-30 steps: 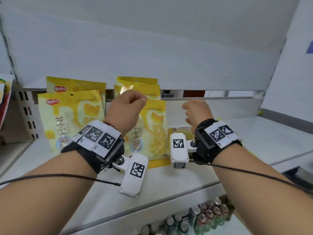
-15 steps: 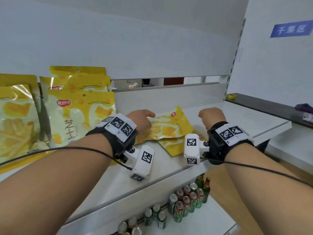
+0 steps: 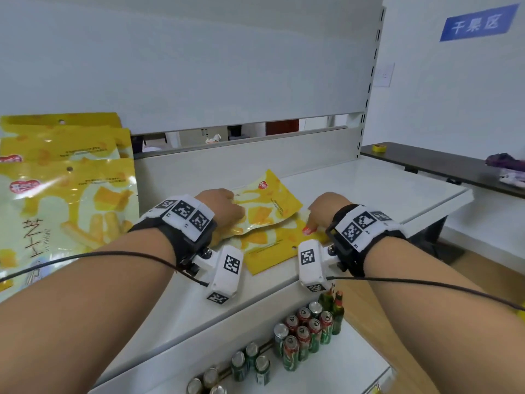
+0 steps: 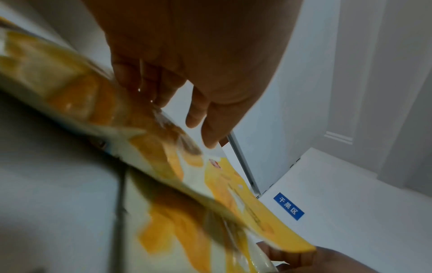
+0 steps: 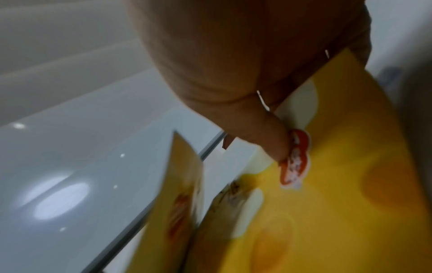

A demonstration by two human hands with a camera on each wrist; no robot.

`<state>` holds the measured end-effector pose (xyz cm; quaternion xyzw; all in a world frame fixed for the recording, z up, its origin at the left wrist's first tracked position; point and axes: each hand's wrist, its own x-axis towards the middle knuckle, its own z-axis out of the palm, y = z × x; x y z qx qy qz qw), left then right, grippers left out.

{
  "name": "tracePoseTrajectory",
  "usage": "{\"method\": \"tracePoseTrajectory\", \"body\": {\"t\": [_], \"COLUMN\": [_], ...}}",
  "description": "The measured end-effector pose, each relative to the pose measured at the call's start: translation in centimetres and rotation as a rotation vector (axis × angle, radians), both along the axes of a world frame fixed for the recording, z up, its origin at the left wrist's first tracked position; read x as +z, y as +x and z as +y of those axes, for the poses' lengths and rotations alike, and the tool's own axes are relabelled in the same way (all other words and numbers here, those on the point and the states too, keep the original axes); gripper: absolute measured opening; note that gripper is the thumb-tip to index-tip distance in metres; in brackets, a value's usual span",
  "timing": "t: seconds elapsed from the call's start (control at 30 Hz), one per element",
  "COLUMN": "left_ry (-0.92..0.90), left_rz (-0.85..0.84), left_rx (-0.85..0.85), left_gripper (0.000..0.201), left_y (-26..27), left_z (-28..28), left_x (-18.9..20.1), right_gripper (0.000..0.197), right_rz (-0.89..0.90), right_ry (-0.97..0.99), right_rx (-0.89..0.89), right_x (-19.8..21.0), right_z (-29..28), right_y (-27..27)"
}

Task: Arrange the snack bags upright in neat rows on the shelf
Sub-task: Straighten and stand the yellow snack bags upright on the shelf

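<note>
Lying flat, 2 snack bags (image 3: 264, 211) (overlapping) sit under both hands' fingers (image 4: 145, 88).

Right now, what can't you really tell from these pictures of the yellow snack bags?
- Lower flat bag: mostly covered by the upper bag and both hands, head view.
- Left hand: fingertips hidden behind its knuckles, head view.
- Bag print: motion-blurred, both wrist views.
- Standing bags: cut off by the left edge, head view.

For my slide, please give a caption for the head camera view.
Left hand and right hand reach two flat yellow snack bags on the white shelf.
</note>
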<state>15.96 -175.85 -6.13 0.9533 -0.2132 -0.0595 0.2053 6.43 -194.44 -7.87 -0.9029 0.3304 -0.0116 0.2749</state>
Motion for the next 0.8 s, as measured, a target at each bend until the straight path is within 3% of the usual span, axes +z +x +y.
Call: {"method": "tracePoseTrajectory", "body": {"t": [0.07, 0.2, 0.4, 0.53, 0.57, 0.67, 0.8], "left_ry": [-0.032, 0.017, 0.191, 0.244, 0.232, 0.18, 0.078], "left_rz": [0.02, -0.006, 0.006, 0.021, 0.041, 0.093, 0.099], "left_rx": [0.013, 0.041, 0.067, 0.12, 0.135, 0.167, 0.206], "left_gripper": [0.054, 0.058, 0.077, 0.087, 0.086, 0.071, 0.057], "left_y": [0.4, 1.3, 3.1, 4.7, 5.0, 5.7, 6.4], "left_z": [-0.3, -0.6, -0.5, -0.4, -0.4, -0.2, 0.2], "left_x": [0.2, 0.1, -0.7, -1.4, -1.6, -1.9, -1.8], "right_gripper": [0.045, 0.038, 0.019, 0.018, 0.023, 0.065, 0.061], "right_rz": [-0.086, -0.206, -0.044, -0.027, 0.009, 0.168, 0.368], "right_ry": [0.015, -0.203, -0.163, -0.098, -0.102, -0.121, -0.29], "right_rx": [-0.052, -0.171, 0.214, 0.382, 0.43, 0.509, 0.527], "right_x": [0.6, 3.0, 2.4, 1.8, 1.7, 1.7, 2.4], "right_z": [-2.5, -4.4, 0.7, 2.3, 2.4, 2.0, 0.6], "right_y": [0.0, -1.1, -1.7, -2.6, -2.8, -2.9, -2.7]}}
